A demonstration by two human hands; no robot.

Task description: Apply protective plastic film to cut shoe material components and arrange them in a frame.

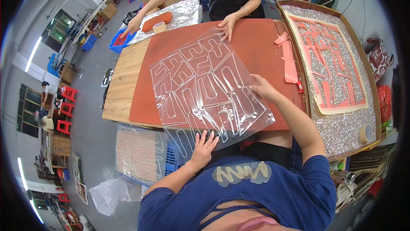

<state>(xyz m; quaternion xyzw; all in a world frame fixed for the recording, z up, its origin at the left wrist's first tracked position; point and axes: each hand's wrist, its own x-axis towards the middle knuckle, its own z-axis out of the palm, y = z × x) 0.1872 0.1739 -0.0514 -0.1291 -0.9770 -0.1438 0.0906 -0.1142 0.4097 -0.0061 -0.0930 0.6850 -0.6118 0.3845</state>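
Nearest, a blue shirt [188, 192] with a pale print; left of it, low down, a white bag [112, 194] on the floor, and just beyond that a patterned panel [139, 152] beside a blue crate [171, 156]; at the near edge of a clear sheet [200, 83], the left hand [201, 150], fingers somewhat apart, tips touching the plastic; cannot tell whether clamped on it, thumb hidden; at the sheet's right edge, the right hand [261, 89], fingertips close to one another and at the rim; cannot tell whether pinched on it.

Sheet itself aslant over a red-brown mat [258, 38], near end hanging past the table edge, covered in pale looped outlines, glossy with glare; to the right, a tray [344, 135] of silvery bits, bearing a pale-edged frame [361, 96] with pink shapes inside, plus a tape roll [365, 134] in the near corner; between mat and tray, pink strips [289, 62]; to the left, bare wood [124, 77].

At the sheet's far corner, a co-worker's hand [227, 25], fingers spread and touching it; farther left, an orange-red slab [156, 21] on silver film [184, 11]; the co-worker's other hand [131, 26] over a blue bin [116, 45]; far off, red stools [67, 108] near people at benches.
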